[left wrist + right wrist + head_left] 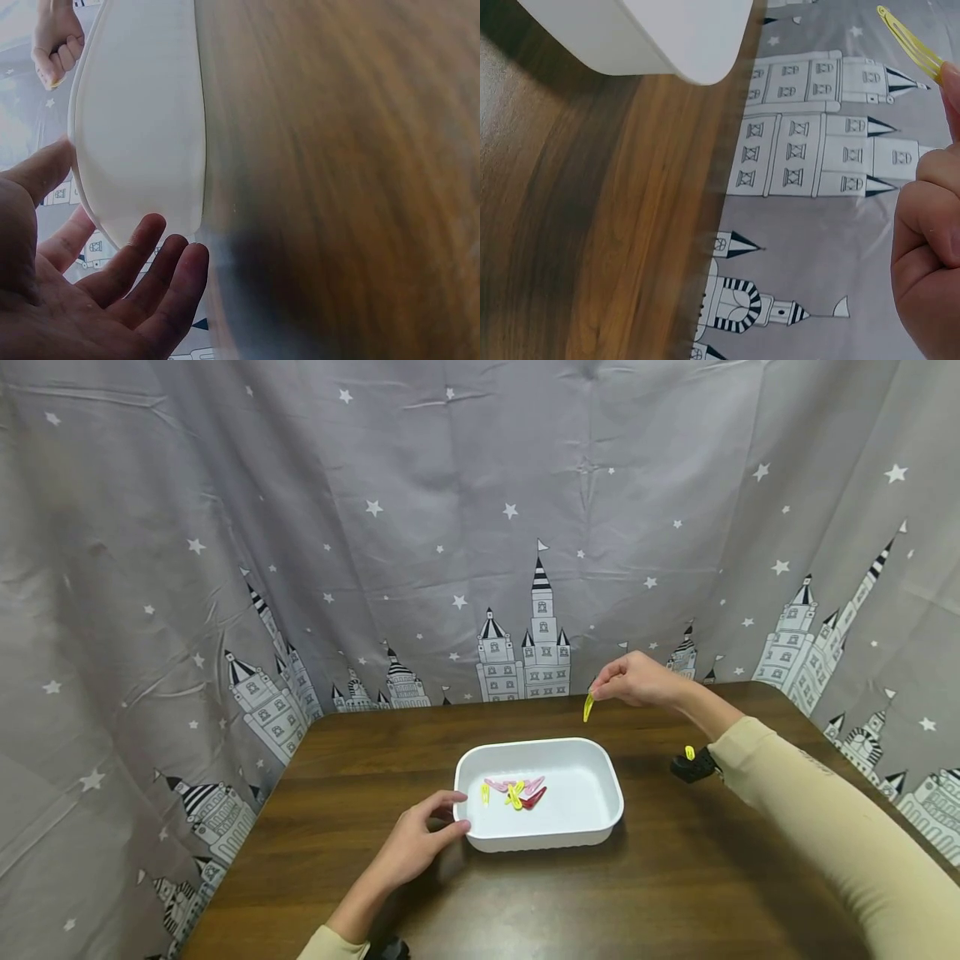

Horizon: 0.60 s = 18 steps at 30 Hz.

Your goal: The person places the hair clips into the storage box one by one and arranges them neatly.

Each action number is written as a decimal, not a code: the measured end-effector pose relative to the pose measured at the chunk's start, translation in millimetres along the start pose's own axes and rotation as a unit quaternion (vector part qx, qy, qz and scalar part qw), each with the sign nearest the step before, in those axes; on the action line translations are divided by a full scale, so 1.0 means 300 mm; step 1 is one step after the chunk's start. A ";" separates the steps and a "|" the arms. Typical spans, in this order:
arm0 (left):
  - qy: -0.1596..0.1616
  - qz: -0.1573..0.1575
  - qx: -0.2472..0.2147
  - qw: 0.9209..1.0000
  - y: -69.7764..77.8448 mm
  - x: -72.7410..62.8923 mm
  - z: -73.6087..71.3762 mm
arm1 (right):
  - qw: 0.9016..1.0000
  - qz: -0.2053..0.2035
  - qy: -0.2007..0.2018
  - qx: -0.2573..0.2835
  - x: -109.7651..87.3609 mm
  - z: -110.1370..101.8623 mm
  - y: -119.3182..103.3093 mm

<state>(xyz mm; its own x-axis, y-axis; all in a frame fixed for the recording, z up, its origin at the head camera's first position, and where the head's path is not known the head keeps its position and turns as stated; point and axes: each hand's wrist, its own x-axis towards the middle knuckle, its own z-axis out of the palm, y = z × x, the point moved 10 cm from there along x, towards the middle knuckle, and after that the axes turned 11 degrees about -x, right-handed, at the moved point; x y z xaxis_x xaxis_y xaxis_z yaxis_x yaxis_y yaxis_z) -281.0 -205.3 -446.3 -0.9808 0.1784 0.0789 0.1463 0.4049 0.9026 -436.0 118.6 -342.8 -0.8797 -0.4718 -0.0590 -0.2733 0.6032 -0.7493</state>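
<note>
A white plastic tray [540,839] stands on the table. Several snap hair clips lie in its left half: yellow [514,797], pink [534,785] and red [534,798]. My left hand [416,839] holds the tray's left end, thumb and index finger at the rim; its other fingers spread beside the outer wall in the left wrist view. Above the table, behind the tray's far right corner, my right hand [637,680] pinches a yellow snap hair clip [909,43] between thumb and fingertips. That clip hangs down, apart from the tray.
Another yellow clip [690,752] shows beside the black wrist device [692,767] under my right forearm. The brown wooden table [337,793] ends at a grey curtain [420,585] printed with castles and stars.
</note>
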 end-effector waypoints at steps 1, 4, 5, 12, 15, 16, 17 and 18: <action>0.000 0.000 0.000 1.000 0.000 0.000 -0.001 | 1.000 -0.003 -0.003 -0.001 0.005 0.006 -0.006; 0.001 0.001 -0.001 1.000 0.000 0.001 -0.002 | 1.000 -0.013 -0.008 0.003 0.016 0.021 -0.026; 0.001 0.000 -0.001 1.000 0.000 0.001 -0.002 | 1.000 -0.016 -0.010 0.005 0.019 0.026 -0.032; 0.000 -0.003 0.003 1.000 -0.003 0.003 0.000 | 0.999 -0.028 -0.030 0.010 0.042 0.071 -0.058; -0.001 -0.002 0.004 1.000 -0.003 0.002 0.001 | 0.999 -0.034 -0.037 0.015 0.050 0.088 -0.072; -0.002 -0.003 0.004 1.000 -0.004 0.001 0.001 | 0.998 -0.035 -0.040 0.015 0.052 0.095 -0.078; -0.002 -0.004 0.005 1.000 -0.004 0.000 0.000 | 0.998 -0.036 -0.042 0.013 0.054 0.101 -0.084; -0.002 -0.004 0.006 1.000 -0.004 0.000 0.000 | 0.998 -0.037 -0.044 0.012 0.057 0.108 -0.089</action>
<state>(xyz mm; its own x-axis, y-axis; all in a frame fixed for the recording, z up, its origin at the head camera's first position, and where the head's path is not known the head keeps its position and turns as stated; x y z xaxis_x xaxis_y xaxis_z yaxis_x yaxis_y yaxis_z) -281.2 -205.9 -447.5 -0.9813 0.1792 0.0697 0.1400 0.4171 0.8980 -431.2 73.7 -345.2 -0.8198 -0.5695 -0.0600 -0.3254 0.5495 -0.7695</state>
